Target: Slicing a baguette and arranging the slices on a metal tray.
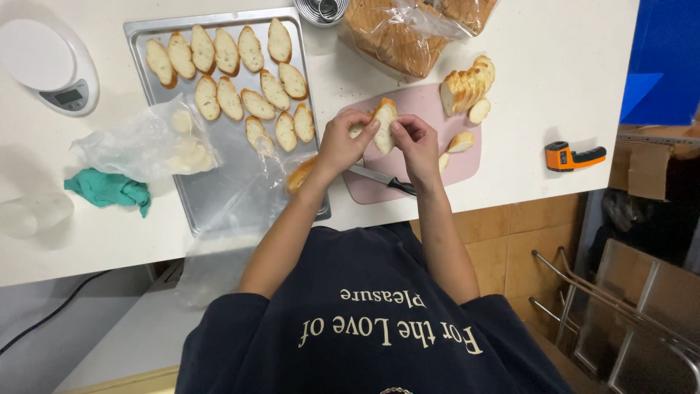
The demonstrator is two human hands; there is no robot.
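A: Centre of the action: an oval slice of crusty white baguette (384,124), held up between both hands just above the pale pink plastic cutting board (408,157).

B: And the grip?

A: The left hand (341,143) pinches one edge, the right hand (415,142) the other, both closed on that one slice, fingertips nearly meeting.

B: What is under them?

A: A black-handled kitchen knife (383,179) lies on the board, beside the wrists, nobody holding it. A fanned row of cut baguette slices (467,84) sits at the board's far corner, with a few loose pieces near it.

B: So which step is this?

A: I judge slicing is paused and this piece is being handled by itself. To the left, the flat metal baking tray (219,190) already carries rows of slices, with bare metal near the front, so placing another would call for a short reach leftward.

B: Further out?

A: A clear bag of sliced bread (408,33) sits beyond the board on the white desk (554,66); an orange handheld thermometer (572,155) lies to the right.
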